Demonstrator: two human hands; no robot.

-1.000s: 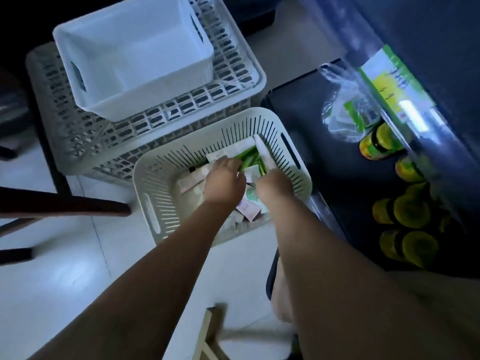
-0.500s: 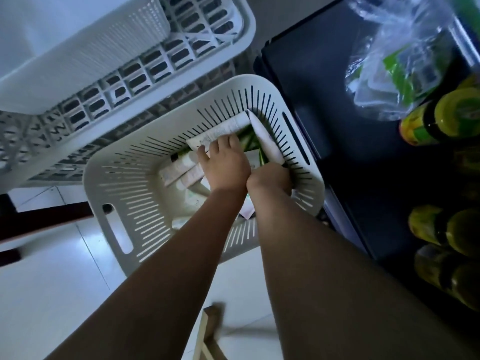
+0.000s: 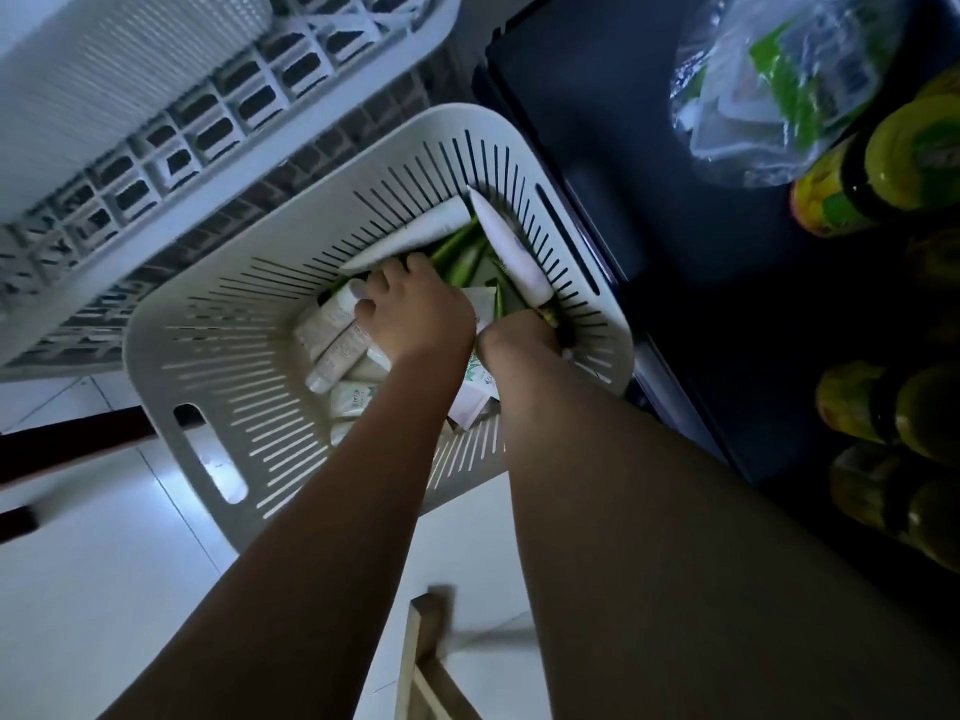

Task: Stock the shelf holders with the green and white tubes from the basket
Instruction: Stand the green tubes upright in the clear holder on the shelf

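Observation:
A white slotted basket (image 3: 208,356) stands on the floor and holds a pile of tubes. White tubes (image 3: 332,330) lie on the left, green tubes (image 3: 462,252) at the far side, and a long white tube (image 3: 511,246) leans on the right wall. My left hand (image 3: 421,314) is inside the basket with its fingers curled down around a white tube at the top of the pile. My right hand (image 3: 519,335) is beside it, pushed down among the tubes near the right wall. Its fingers are hidden.
A big white lattice crate (image 3: 218,122) with a white bin on top stands behind the basket. At the right a dark shelf (image 3: 597,96) carries yellow-green bottles (image 3: 883,174) and a clear plastic bag (image 3: 769,96). A wooden frame (image 3: 421,667) is near my feet on the white floor.
The view has closed in on the basket. My left hand's fingers, earlier flat on the tubes, now curl into the pile. The right hand has sunk a little deeper.

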